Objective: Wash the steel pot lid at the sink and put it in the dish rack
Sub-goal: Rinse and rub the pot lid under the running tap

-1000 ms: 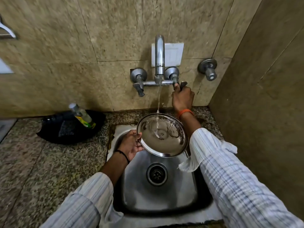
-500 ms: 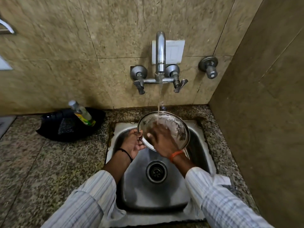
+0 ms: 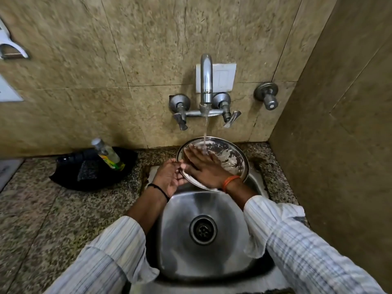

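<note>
Moved: right hand (image 3: 204,166) left the tap handle (image 3: 231,119); its spread fingers now rub the steel pot lid (image 3: 230,159).
Left hand (image 3: 169,177): fingers pinching lid rim.
Meaning: rinsing begun; racking remains.

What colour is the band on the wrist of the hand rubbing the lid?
Orange. The band sits on the right hand's wrist, clearest in the head view, against the steel lid.

Dim, warm light; glare on the sink (image 3: 212,200) steel; blurred, wide-angle-bent edges.
</note>
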